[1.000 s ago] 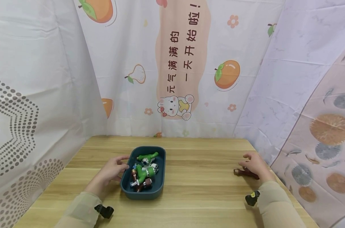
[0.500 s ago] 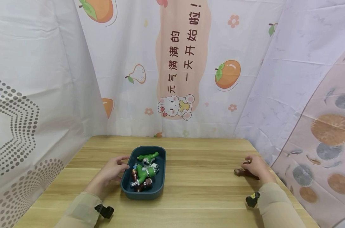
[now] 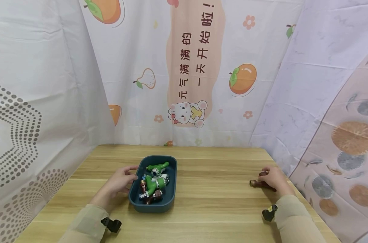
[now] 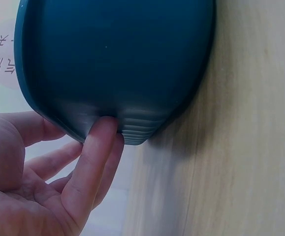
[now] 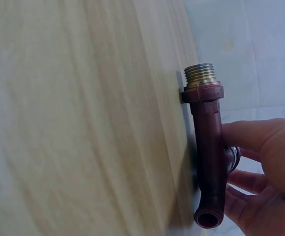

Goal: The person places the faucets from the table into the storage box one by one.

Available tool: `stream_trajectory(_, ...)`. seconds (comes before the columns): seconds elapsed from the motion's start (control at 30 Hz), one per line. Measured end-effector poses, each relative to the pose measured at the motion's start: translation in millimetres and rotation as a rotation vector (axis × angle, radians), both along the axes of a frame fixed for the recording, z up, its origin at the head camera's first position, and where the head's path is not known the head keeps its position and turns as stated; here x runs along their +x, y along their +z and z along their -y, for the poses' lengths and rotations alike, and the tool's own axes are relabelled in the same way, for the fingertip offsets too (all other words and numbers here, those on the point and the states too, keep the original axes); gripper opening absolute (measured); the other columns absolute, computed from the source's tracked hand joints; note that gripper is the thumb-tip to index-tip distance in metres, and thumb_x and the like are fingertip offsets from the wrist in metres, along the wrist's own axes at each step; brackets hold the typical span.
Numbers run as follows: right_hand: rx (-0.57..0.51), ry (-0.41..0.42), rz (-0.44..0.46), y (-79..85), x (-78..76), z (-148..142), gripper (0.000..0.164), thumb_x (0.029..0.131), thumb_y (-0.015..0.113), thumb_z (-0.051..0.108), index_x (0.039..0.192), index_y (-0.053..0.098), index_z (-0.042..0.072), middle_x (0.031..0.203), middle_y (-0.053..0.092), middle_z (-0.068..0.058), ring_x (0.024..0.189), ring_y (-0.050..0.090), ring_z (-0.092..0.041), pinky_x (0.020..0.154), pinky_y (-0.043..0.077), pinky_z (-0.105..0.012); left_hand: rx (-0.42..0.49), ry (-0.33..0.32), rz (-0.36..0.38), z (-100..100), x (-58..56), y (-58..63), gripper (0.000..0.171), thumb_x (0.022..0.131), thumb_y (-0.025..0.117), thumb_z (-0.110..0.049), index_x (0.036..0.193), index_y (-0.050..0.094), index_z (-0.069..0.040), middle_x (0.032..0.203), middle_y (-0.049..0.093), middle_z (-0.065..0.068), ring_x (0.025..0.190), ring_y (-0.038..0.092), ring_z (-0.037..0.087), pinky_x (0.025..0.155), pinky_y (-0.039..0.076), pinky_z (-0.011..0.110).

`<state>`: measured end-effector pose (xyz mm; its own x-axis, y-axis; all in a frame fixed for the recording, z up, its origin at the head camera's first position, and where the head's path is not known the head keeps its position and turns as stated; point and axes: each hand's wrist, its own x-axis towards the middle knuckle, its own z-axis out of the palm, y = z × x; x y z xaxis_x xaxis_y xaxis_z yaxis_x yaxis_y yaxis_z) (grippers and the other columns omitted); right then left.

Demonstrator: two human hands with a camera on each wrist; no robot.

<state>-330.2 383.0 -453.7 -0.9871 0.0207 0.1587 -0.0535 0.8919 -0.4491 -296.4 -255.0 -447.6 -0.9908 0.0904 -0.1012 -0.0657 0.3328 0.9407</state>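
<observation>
A dark red-brown tap (image 3: 256, 184) with a brass threaded end lies at the right of the table. My right hand (image 3: 274, 178) grips its middle, thumb against the body and fingers around the side branch, as the right wrist view shows with the tap (image 5: 210, 147) and the hand (image 5: 275, 167). At the left stands a dark teal bin (image 3: 171, 199). My left hand (image 3: 118, 180) holds its left rim, with fingers against the outer wall; the left wrist view shows this hand (image 4: 48, 182) at the bin (image 4: 117, 59).
Inside the bin are several taps, among them a green tap (image 3: 159, 184), another green one (image 3: 157, 167) and a brown one (image 3: 157, 195). The wooden table (image 3: 211, 202) has curtains (image 3: 135, 111) at its back and sides.
My right hand's fingers have come down and closed around the tap. The left hand and the bin stay where they were.
</observation>
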Motion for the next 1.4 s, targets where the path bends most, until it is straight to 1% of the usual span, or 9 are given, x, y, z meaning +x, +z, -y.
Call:
stream_trajectory(0.37,-0.011,-0.014,-0.018,-0.8,0.1,-0.5,0.039,0.082,0.077,0.015,0.11,0.066,-0.01,0.105,0.067,-0.031,0.097,0.061,-0.045,0.09,0.047,-0.058,-0.004,0.002,0.008,0.1,-0.1,1.7,0.054,0.099,0.059,-0.007,0.151,0.047,-0.007,0.119,0.06,0.021,0.092,0.067,0.029,0.063,0.06,0.046)
stream_trajectory(0.63,-0.017,-0.009,-0.044,1.0,0.6,1.4,0.039,0.08,0.079,0.014,0.11,0.068,-0.009,0.106,0.068,-0.029,0.099,0.062,-0.045,0.092,0.047,-0.058,-0.011,-0.001,0.003,0.4,0.1,1.6,0.054,0.098,0.06,-0.008,0.151,0.047,-0.006,0.119,0.06,0.021,0.092,0.066,0.029,0.062,0.06,0.046)
stream_trajectory(0.73,-0.029,-0.006,-0.046,2.7,1.1,2.7,0.038,0.08,0.079,0.015,0.109,0.069,-0.008,0.105,0.069,-0.027,0.097,0.063,-0.043,0.09,0.048,-0.057,-0.011,-0.001,0.003,0.1,0.7,1.6,0.054,0.098,0.06,-0.008,0.151,0.047,-0.006,0.119,0.06,0.021,0.091,0.067,0.029,0.062,0.06,0.046)
stream_trajectory(0.9,-0.05,-0.011,-0.025,8.2,1.7,6.0,0.041,0.082,0.078,0.016,0.114,0.069,-0.007,0.108,0.069,-0.026,0.097,0.063,-0.041,0.089,0.049,-0.055,-0.019,0.003,0.007,0.1,0.1,1.3,0.055,0.097,0.06,-0.008,0.151,0.047,-0.007,0.12,0.06,0.021,0.091,0.067,0.029,0.062,0.06,0.046)
stream_trajectory(0.97,-0.056,-0.015,-0.014,10.7,2.0,7.5,0.045,0.084,0.078,0.017,0.12,0.067,-0.008,0.113,0.067,-0.028,0.102,0.062,-0.043,0.091,0.048,-0.057,-0.028,0.005,0.005,0.1,0.1,1.5,0.055,0.097,0.061,-0.009,0.15,0.047,-0.007,0.12,0.06,0.021,0.091,0.067,0.028,0.062,0.06,0.046)
stream_trajectory(1.07,-0.061,-0.023,-0.001,13.3,1.5,9.3,0.048,0.085,0.077,0.018,0.123,0.066,-0.008,0.118,0.066,-0.029,0.106,0.061,-0.045,0.093,0.047,-0.057,-0.03,0.006,0.007,0.2,0.1,1.2,0.055,0.097,0.061,-0.009,0.15,0.048,-0.007,0.12,0.06,0.021,0.091,0.067,0.028,0.062,0.06,0.045)
stream_trajectory(1.23,-0.055,-0.029,0.005,15.7,0.1,13.2,0.049,0.087,0.075,0.021,0.127,0.065,-0.007,0.123,0.064,-0.03,0.107,0.061,-0.044,0.09,0.048,-0.056,-0.022,0.004,0.007,0.7,-0.7,-0.1,0.055,0.097,0.061,-0.008,0.15,0.047,-0.007,0.12,0.06,0.021,0.09,0.067,0.028,0.062,0.06,0.046)
stream_trajectory(1.4,-0.06,-0.035,0.019,20.0,-0.3,17.8,0.051,0.089,0.073,0.022,0.131,0.062,-0.006,0.126,0.061,-0.032,0.109,0.059,-0.044,0.084,0.051,-0.054,-0.02,0.004,0.005,0.8,-0.7,-0.5,0.054,0.097,0.06,-0.008,0.15,0.047,-0.007,0.121,0.06,0.021,0.091,0.067,0.028,0.062,0.06,0.046)
